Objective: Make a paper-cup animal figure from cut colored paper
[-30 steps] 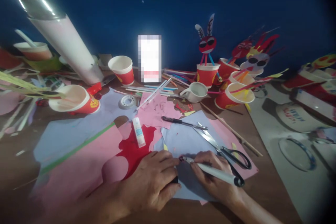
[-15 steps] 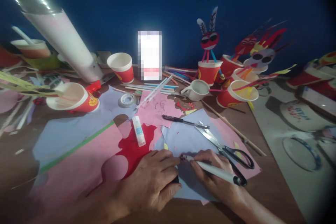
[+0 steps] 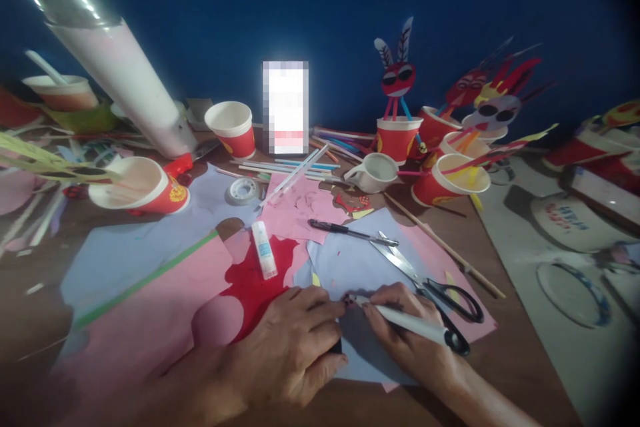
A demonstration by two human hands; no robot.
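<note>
My right hand [image 3: 400, 340] grips a white marker pen [image 3: 420, 327] with a black end. The pen's tip meets a small dark-marked piece [image 3: 349, 301] on the pale blue paper [image 3: 363, 363]. Curled over the paper, my left hand [image 3: 295, 337] has its index fingertip against that same piece. Something black [image 3: 337, 346] shows between its thumb and fingers; its kind is hidden. Scissors [image 3: 425, 287] lie partly open just right of the pen, and a black pen [image 3: 350, 231] lies beyond. A white glue stick [image 3: 264, 250] rests on red paper [image 3: 240, 273] near my left hand.
Pink paper [image 3: 160, 307] covers the left. A tape roll [image 3: 243, 191], a white mug [image 3: 376, 173] and straws [image 3: 285, 167] lie farther back. A paper cup [image 3: 230, 130] stands beside a lit phone [image 3: 289, 107]. More cups with paper figures [image 3: 399, 80] stand right; a wooden stick [image 3: 445, 247] lies before them.
Both hands keep nearly the same places, with the pen tip still at the small piece. My left thumb has shifted very slightly right. The camera view has moved a little.
</note>
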